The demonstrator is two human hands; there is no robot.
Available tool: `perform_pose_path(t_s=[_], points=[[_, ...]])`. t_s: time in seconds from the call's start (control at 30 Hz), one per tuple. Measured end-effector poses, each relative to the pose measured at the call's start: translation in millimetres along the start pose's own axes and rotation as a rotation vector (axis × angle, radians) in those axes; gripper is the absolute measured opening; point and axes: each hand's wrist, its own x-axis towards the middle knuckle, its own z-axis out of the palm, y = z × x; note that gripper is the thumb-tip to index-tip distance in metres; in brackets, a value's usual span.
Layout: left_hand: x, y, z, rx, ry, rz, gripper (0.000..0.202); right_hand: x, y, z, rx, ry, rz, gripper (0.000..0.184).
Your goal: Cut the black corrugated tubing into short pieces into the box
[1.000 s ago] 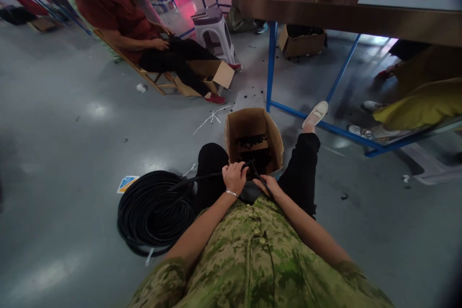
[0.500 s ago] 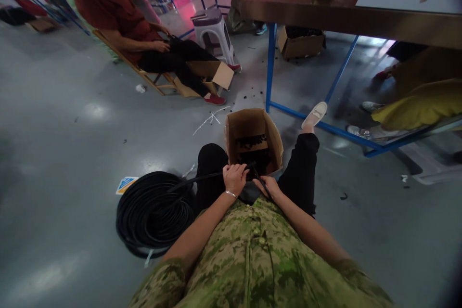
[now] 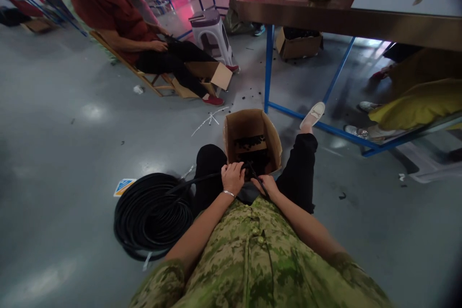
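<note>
I sit on the floor with an open cardboard box [image 3: 270,127] between my knees; dark pieces lie inside it. My left hand [image 3: 233,178] is closed around a black hose [image 3: 197,180] that runs from a large black coil [image 3: 153,214] on the floor at my left. My right hand [image 3: 267,186] is closed on a thin black tool just at the box's near edge, touching the hose end.
A person in a red top sits on a wooden chair [image 3: 144,74] at the back left with a cardboard box [image 3: 212,74]. A blue-framed table [image 3: 346,19] stands to the right, a white stool [image 3: 211,33] and another box [image 3: 298,43] behind. White ties [image 3: 209,119] lie on the grey floor.
Both hands stay on the hose at the box's edge with hardly any movement. The view has shifted slightly.
</note>
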Motion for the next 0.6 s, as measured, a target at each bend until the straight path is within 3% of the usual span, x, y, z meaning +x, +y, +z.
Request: perform_pose_path(t_s=[0.3, 0.6], points=[[-2.0, -14.8, -37.8, 0.139, -0.048, 0.0, 0.031, 1.6, 6.4, -1.5, 0.13, 0.073, 0.072, 0.051], [-0.5, -24.5, -23.6, 0.125, -0.053, -0.027, 0.029, -2.4, 5.8, -10.9, 0.246, 0.042, 0.172, 0.051]])
